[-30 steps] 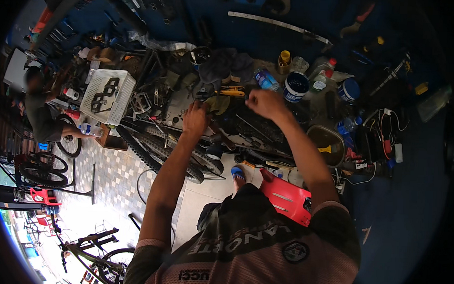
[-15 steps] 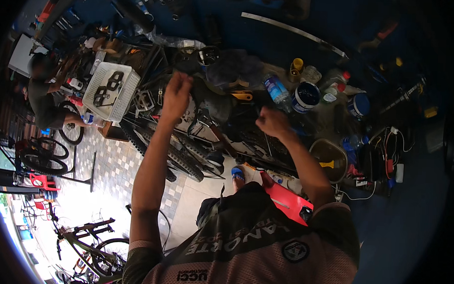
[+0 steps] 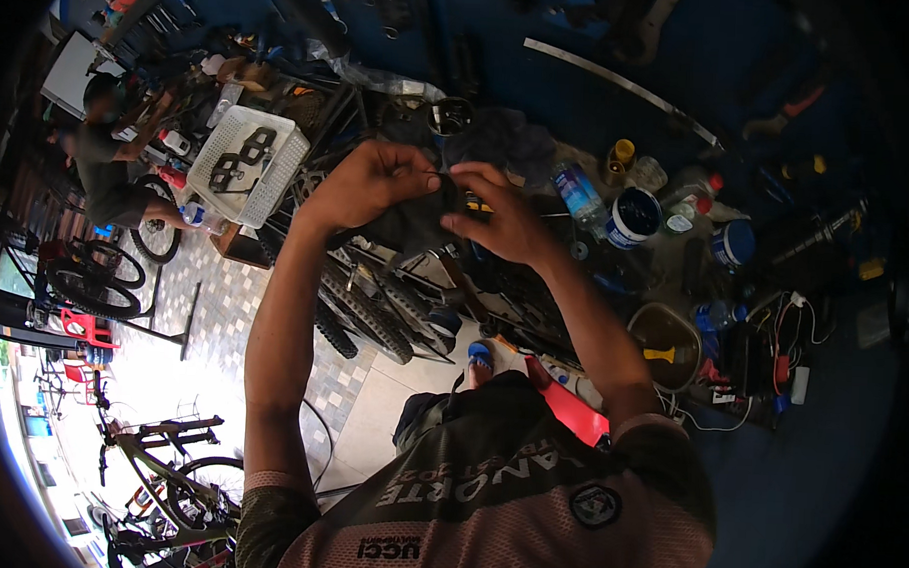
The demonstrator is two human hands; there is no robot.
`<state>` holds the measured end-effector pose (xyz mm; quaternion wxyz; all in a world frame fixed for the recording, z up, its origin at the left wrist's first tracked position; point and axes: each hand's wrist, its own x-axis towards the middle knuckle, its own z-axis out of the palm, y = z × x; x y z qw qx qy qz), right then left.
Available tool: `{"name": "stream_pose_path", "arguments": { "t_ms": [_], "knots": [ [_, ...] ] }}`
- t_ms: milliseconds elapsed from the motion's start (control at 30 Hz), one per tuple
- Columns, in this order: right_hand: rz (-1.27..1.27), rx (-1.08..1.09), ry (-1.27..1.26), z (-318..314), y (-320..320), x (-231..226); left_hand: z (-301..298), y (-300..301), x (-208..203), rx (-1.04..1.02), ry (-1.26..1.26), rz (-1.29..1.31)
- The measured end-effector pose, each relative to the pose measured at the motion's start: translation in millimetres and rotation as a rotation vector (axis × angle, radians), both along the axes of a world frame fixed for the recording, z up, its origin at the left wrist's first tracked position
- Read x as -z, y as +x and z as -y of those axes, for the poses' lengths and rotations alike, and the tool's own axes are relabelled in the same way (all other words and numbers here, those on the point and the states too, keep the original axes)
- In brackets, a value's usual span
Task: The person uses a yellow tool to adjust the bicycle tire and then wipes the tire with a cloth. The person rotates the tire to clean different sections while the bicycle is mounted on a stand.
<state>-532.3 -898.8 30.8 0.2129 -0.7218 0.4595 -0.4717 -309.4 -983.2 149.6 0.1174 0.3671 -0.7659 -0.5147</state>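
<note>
My left hand is raised over the bench, its thumb and fingers pinched together. A thin dark strand shows at its fingertips, too small to name. Facing it, my right hand has its thumb and fingers spread apart. Its upper fingertips come close to the strand; whether they touch it I cannot tell. Below both hands lies a cluttered mass of dark bicycle parts, with several knobby tires lower down.
A white plastic basket with black pedals stands left. To the right are a water bottle, an open paint tub and a basin holding a yellow tool. A person works at far left. Bicycles stand lower left.
Both hands, apart before, have come together in front of me. My left hand moved right, and my right hand moved left and unfolded its fingers. The view has shifted slightly.
</note>
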Motion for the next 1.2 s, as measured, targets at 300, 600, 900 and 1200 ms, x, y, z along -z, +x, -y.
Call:
{"name": "stream_pose_path", "arguments": {
  "t_ms": [300, 600, 900, 1200],
  "knots": [
    [0.339, -0.441, 0.329, 16.4, 2.0, -97.7, 14.5, 70.1, -17.9, -0.019, 0.324, -0.746],
    [-0.119, -0.042, 0.348, 47.4, -5.4, -47.0, -55.9, 2.6, 165.8, -0.404, 0.407, -1.03],
    [-0.318, 0.2, 0.43, -34.9, -60.7, 64.9, -71.3, 60.8, 101.7, -0.317, -1.051, -0.41],
    [-0.714, 0.302, 0.93, -78.7, -81.1, 107.0, -100.1, 66.5, 91.6, -0.237, -0.762, -0.163]
  ]
}}
